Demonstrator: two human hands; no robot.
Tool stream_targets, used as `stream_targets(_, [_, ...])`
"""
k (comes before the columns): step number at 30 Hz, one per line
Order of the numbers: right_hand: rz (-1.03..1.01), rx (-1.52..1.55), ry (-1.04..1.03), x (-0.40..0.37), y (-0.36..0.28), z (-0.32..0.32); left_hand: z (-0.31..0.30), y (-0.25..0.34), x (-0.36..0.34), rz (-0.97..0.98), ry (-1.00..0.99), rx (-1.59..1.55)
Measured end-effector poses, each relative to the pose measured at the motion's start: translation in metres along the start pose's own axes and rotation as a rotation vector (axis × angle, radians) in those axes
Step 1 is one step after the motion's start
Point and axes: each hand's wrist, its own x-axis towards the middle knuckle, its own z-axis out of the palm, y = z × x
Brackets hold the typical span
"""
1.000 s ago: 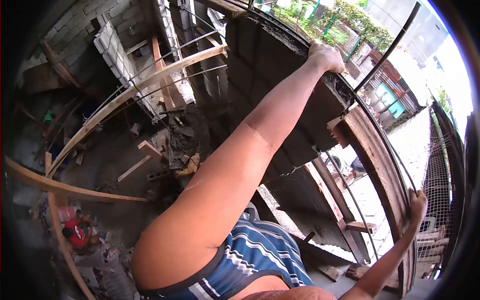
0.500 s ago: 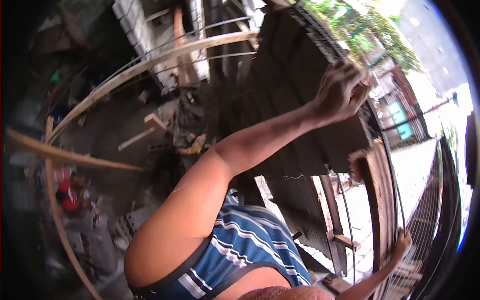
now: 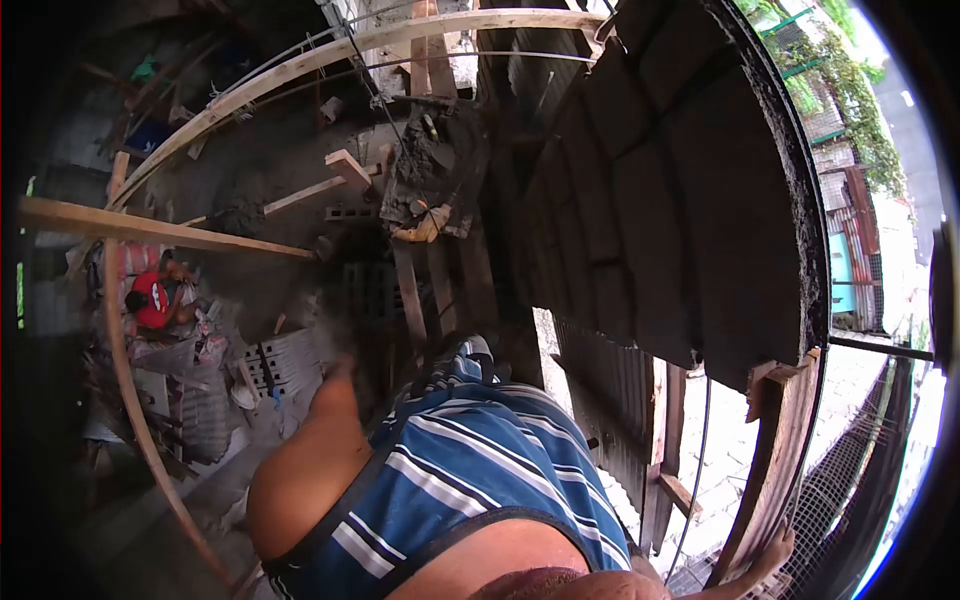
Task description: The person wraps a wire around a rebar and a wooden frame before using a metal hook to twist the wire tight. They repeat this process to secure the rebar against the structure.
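My left arm hangs down at my side, and my left hand (image 3: 341,368) is a dark blur low beside my body. Its fingers cannot be made out, nor whether they hold anything. To the right, my right hand (image 3: 778,546) is closed around the edge of an upright wooden post (image 3: 768,470). In front of me rises a dark block wall (image 3: 650,200) with mortar along its end. A board heaped with wet mortar (image 3: 435,160) lies beyond my feet, with a crumpled yellowish thing (image 3: 425,225) at its near edge.
A person in red (image 3: 152,300) sits far below on the left. Long timbers (image 3: 180,228) and a curved wooden beam (image 3: 330,60) cross the space. Hollow blocks (image 3: 285,365) lie on the ground. Thin rods (image 3: 700,450) and wire mesh (image 3: 835,490) stand at the right.
My left hand has come down from the top of the wall to my left side. My view has shifted, showing more of the wall; my right hand still holds the post.
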Motion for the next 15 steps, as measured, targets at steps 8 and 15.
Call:
stream_targets(8, [-0.014,0.082,0.033,0.008,0.028,0.021,0.076,-0.021,0.2,0.108,0.019,0.097])
stream_targets(15, [0.022,0.059,0.108,-0.007,-0.009,0.011,0.014,0.173,0.178,0.445,0.161,-0.355])
